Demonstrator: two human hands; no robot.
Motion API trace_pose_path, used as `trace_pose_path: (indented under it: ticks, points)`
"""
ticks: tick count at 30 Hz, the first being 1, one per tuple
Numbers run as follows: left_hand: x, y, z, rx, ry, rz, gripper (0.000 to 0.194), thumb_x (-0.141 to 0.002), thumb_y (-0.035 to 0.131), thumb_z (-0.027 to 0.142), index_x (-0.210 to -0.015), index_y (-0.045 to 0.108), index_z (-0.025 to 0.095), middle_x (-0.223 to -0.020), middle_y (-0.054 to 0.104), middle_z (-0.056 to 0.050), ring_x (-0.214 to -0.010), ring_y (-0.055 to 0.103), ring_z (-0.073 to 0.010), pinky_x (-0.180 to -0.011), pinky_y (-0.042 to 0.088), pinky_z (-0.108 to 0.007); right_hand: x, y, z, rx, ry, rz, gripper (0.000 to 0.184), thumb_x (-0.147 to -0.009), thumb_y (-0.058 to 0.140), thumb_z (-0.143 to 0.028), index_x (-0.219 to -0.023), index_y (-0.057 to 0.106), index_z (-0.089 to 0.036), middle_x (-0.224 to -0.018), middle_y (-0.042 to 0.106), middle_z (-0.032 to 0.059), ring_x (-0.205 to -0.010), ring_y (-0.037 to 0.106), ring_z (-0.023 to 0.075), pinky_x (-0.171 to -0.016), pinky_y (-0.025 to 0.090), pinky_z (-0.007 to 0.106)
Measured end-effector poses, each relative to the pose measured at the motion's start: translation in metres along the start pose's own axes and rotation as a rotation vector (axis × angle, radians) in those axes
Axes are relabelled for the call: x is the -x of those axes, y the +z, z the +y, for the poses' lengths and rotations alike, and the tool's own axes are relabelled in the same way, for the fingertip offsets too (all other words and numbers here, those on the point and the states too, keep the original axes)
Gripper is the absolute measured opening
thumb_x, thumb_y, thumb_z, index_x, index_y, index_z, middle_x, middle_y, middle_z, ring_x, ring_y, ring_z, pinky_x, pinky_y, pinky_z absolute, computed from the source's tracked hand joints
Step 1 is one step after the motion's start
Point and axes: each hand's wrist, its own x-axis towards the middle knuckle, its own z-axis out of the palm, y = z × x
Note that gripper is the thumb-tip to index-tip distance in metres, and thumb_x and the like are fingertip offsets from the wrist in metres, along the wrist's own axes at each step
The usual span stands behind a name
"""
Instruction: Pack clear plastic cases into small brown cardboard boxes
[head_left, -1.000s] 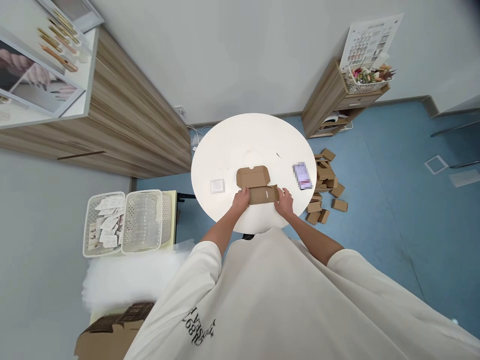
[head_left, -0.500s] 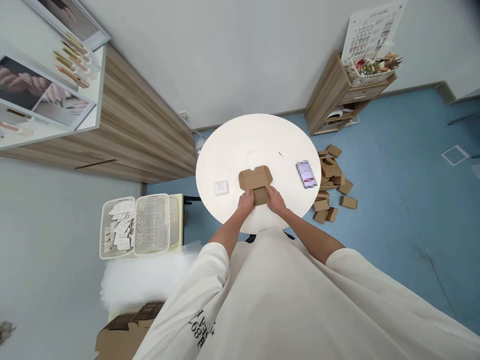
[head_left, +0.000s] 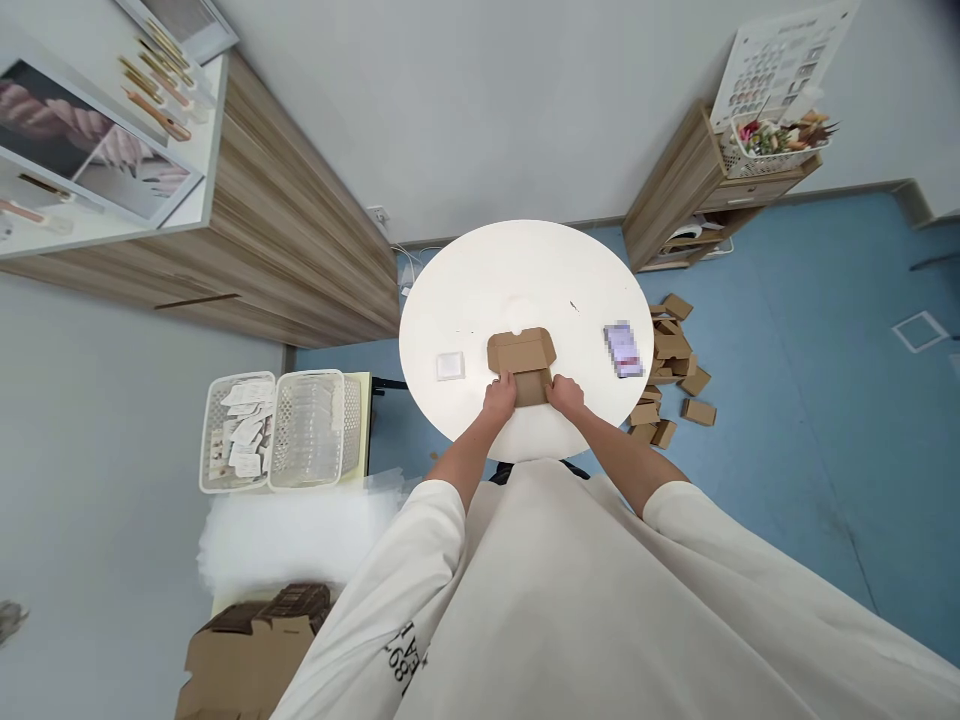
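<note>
A small brown cardboard box (head_left: 523, 354) lies on the round white table (head_left: 465, 280), its lid flap raised on the far side. My left hand (head_left: 500, 394) grips the box's left side wall, fingers closed at the edge. On the opposite side my right hand (head_left: 566, 394) is closed on the right wall. The shallow inside of the box shows between my hands. Left of it on the table sits a small clear-white flat case (head_left: 450, 366). To the right lies a purple phone-like item (head_left: 624, 349), blurred out by pixels.
Several brown boxes (head_left: 671, 345) lie piled on the floor right of the table. White baskets (head_left: 311, 430), one with paper packets, stand at the left beside translucent wrapping (head_left: 292, 540). A large carton (head_left: 244, 660) is at lower left. A wooden cabinet (head_left: 315, 220) and small shelf (head_left: 675, 190) flank the wall.
My head view has shifted slightly, moving the scene. My hands have spread a little farther apart along the box's sides, and more of its inside shows.
</note>
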Motion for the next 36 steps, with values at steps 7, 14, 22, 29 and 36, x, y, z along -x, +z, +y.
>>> trace_pose_path:
  ticks: [7, 14, 22, 29, 36]
  points:
    - [-0.003, 0.003, 0.0, 0.017, -0.012, -0.011, 0.087, -0.076, 0.078, 0.014, -0.15, 0.033, 0.015, -0.141, 0.043, -0.022, -0.111, 0.059, -0.0323, -0.09, 0.049, -0.042, 0.0, 0.0, -0.004, 0.096, -0.04, 0.002, 0.035, -0.099, 0.043, -0.031, -0.116, 0.07, -0.016, -0.112, 0.069, 0.0197, -0.105, 0.066, 0.0324, -0.083, 0.048, 0.04]
    - [-0.003, 0.002, 0.0, 0.009, -0.009, 0.0, 0.087, -0.075, 0.079, 0.012, -0.15, 0.035, 0.015, -0.14, 0.045, -0.021, -0.108, 0.061, -0.0306, -0.089, 0.049, -0.04, 0.007, 0.0, 0.001, 0.124, -0.105, 0.017, 0.029, -0.102, 0.042, -0.033, -0.111, 0.064, -0.016, -0.108, 0.067, 0.0161, -0.102, 0.066, 0.029, -0.082, 0.045, 0.035]
    - [0.0, 0.003, -0.004, -0.017, 0.032, 0.03, 0.085, -0.076, 0.077, 0.013, -0.15, 0.035, 0.013, -0.139, 0.046, -0.022, -0.109, 0.06, -0.0318, -0.088, 0.049, -0.04, 0.018, 0.002, 0.001, 0.095, -0.324, 0.118, 0.061, -0.092, 0.064, -0.042, -0.142, 0.035, -0.021, -0.129, 0.05, 0.0141, -0.108, 0.056, 0.027, -0.083, 0.045, 0.033]
    - [0.002, 0.003, -0.006, 0.065, 0.028, 0.045, 0.081, -0.077, 0.073, 0.011, -0.149, 0.037, 0.016, -0.142, 0.045, -0.022, -0.112, 0.059, -0.0329, -0.09, 0.047, -0.042, 0.006, 0.0, -0.015, 0.25, -0.291, 0.046, 0.105, -0.071, 0.085, -0.047, -0.152, 0.023, -0.023, -0.137, 0.04, 0.0175, -0.115, 0.05, 0.0327, -0.09, 0.044, 0.038]
    - [0.008, 0.007, -0.014, 0.212, 0.059, 0.096, 0.081, -0.076, 0.075, 0.015, -0.148, 0.038, 0.016, -0.141, 0.046, -0.021, -0.113, 0.058, -0.0347, -0.091, 0.046, -0.043, 0.003, 0.0, -0.02, 0.311, -0.26, 0.026, 0.096, -0.075, 0.084, -0.036, -0.15, 0.026, -0.024, -0.137, 0.038, 0.0174, -0.113, 0.051, 0.0312, -0.088, 0.045, 0.038]
